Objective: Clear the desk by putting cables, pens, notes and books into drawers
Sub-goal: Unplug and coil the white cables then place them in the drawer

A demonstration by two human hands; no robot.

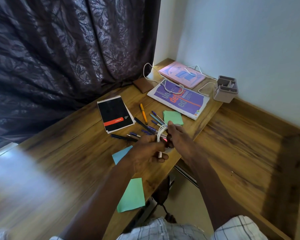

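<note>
Nearest us a green note [131, 195] lies at the desk [64, 170] edge, a blue note [120, 155] just past it, half under our left hand [146, 153]. Both hands hold a coiled white cable [160, 133] above the desk: left fingers closed on its plug end, right hand [177, 135] pinching the loops. Pens [142, 125] lie scattered behind, then a black notepad [115, 114], another green note [173, 117], purple book [179, 99], pink book [181, 74] with a second cable [170, 84] draped across, grey organiser [225, 88].
</note>
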